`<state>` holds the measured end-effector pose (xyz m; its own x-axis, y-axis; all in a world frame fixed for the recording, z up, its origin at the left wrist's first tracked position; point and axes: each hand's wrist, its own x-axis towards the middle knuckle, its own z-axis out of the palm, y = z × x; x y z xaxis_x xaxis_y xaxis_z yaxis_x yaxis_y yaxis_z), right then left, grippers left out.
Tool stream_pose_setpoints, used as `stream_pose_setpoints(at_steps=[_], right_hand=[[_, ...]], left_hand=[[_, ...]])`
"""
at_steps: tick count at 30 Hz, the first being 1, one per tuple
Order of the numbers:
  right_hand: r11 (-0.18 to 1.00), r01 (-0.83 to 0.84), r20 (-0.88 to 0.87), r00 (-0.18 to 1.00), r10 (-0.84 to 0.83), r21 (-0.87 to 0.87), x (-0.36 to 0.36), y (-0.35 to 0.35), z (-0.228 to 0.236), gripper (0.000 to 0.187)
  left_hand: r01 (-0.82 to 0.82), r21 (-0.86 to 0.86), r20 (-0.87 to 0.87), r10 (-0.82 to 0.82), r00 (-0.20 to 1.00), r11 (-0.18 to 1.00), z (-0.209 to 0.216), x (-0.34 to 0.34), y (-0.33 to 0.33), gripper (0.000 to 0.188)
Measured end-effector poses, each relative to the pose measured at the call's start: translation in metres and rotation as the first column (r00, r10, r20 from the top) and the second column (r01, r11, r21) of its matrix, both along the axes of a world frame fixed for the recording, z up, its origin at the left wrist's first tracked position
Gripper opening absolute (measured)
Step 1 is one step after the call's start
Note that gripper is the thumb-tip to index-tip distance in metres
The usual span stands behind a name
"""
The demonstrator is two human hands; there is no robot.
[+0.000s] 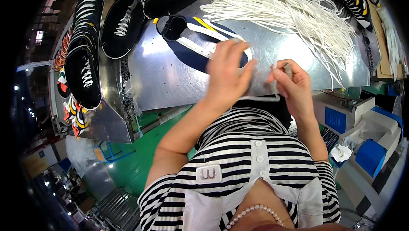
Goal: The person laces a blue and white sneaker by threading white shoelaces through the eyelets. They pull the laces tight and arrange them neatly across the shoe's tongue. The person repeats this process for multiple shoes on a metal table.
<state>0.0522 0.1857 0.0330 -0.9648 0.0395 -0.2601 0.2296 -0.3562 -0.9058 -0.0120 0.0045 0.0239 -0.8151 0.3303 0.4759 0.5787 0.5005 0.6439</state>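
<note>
On the silver metal desk [157, 82], the navy shoe upper with white and yellow stripes [194, 47] shows no crossing lace, so lacing seems unfinished; the black-lined upper [114, 35] at far left is laced. Right hand [294, 82] pinches a thin white lace [265, 99]; blurred left hand's [228, 71] grip I cannot tell.

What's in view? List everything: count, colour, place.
Metal table: 1, silver, centre
Sneaker upper: 1, navy, on table
Open uppers: several, black inside, left, top
Nested uppers: many, multicoloured, far left and right
Loose shoelaces: many, white, table's far right
Held shoelace: 1, white, table's near edge
Machine: 1 or more, grey, blue, right
Floor: 1, green, beneath
Striped shirt: 1, black, white, torso
Pearl necklace: 1, white, neck
Left hand: 1, bare, over sneaker upper
Right hand: 1, bare, pinching shoelace
</note>
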Motion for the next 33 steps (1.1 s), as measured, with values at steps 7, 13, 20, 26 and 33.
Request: stream_pose_setpoints(at_steps=[7, 13, 20, 26, 33], right_hand=[[0.981, -0.122, 0.032, 0.991, 0.128, -0.151, -0.063, -0.052, -0.024, 0.016], [0.993, -0.118, 0.058, 0.991, 0.12, -0.029, -0.069, -0.054, -0.038, 0.013], [0.966, -0.113, -0.011, 0.993, 0.119, 0.231, -0.074, -0.054, -0.038, 0.018], [0.944, -0.078, -0.016, 0.996, 0.088, 0.32, -0.078, -0.05, -0.037, 0.018], [0.978, -0.167, -0.063, 0.982, 0.176, 0.123, -0.053, -0.044, -0.01, 0.017]], left_hand=[[0.029, -0.696, 0.197, 0.152, 0.969, 0.718, 0.04, -0.072, -0.097, 0.036], [0.365, -0.272, 0.918, 0.126, 0.377, 0.891, 0.041, -0.087, -0.1, 0.059], [0.371, -0.277, 0.653, -0.109, 0.75, 0.886, 0.017, -0.061, -0.097, 0.062], [0.071, 0.48, 0.876, -0.483, 0.016, 0.874, 0.009, -0.075, -0.066, 0.079], [-0.299, 0.531, 0.845, -0.468, 0.258, 0.793, 0.01, -0.035, -0.043, 0.057]])
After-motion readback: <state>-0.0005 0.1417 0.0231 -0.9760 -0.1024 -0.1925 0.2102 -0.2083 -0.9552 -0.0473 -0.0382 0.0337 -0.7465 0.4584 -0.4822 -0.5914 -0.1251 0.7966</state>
